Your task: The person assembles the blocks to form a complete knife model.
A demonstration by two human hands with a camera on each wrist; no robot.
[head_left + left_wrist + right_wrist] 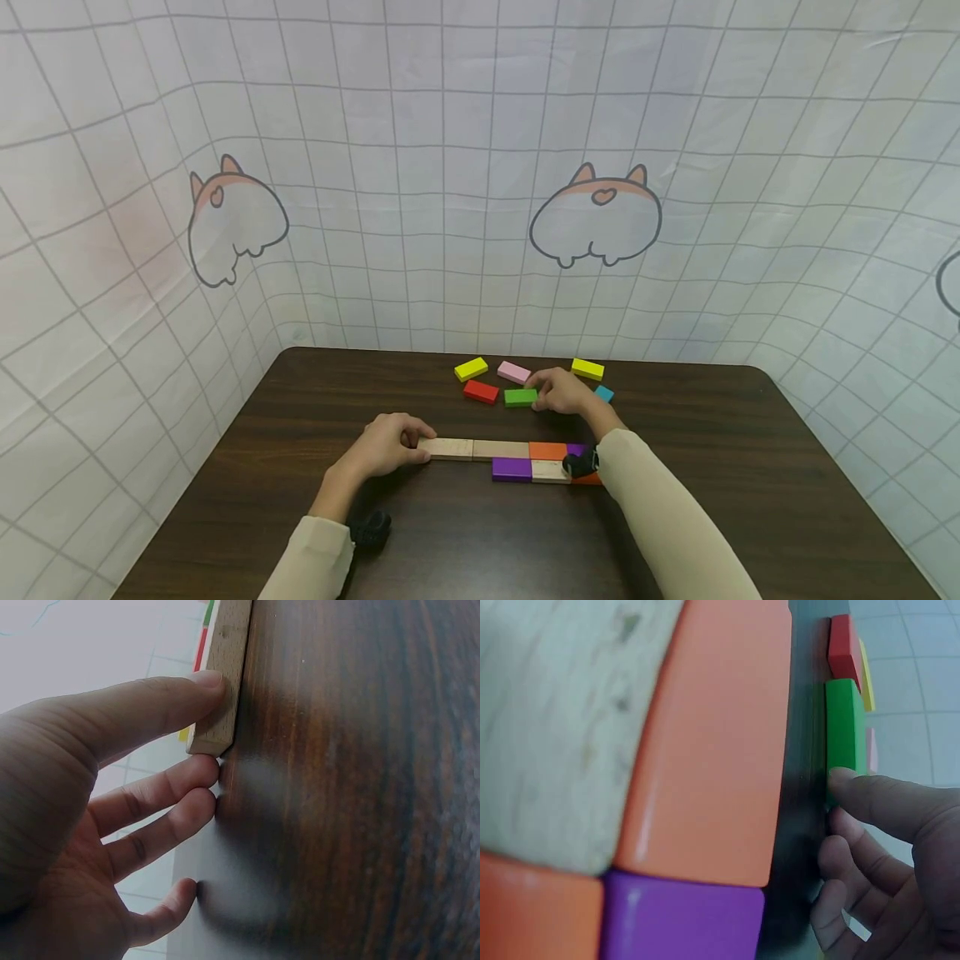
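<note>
My left hand (384,443) pinches the left end of a plain wooden block (452,449), its thumb along the near face in the left wrist view; the far side of the grip is hidden there. That block ends a back row holding another plain block (500,450), an orange block (547,451) and a purple one. In front lies a second row with a purple block (512,470), a plain block (550,472) and an orange block, partly covered by my right wrist. Farther back, my right hand (561,392) holds the right end of a green block (841,724) between thumb and fingers.
Loose blocks lie near the table's far edge: yellow (471,369), pink (513,372), red (481,392), another yellow (588,369) and a blue one (604,394) beside my right wrist. A gridded cloth (450,208) hangs behind the dark table (450,533).
</note>
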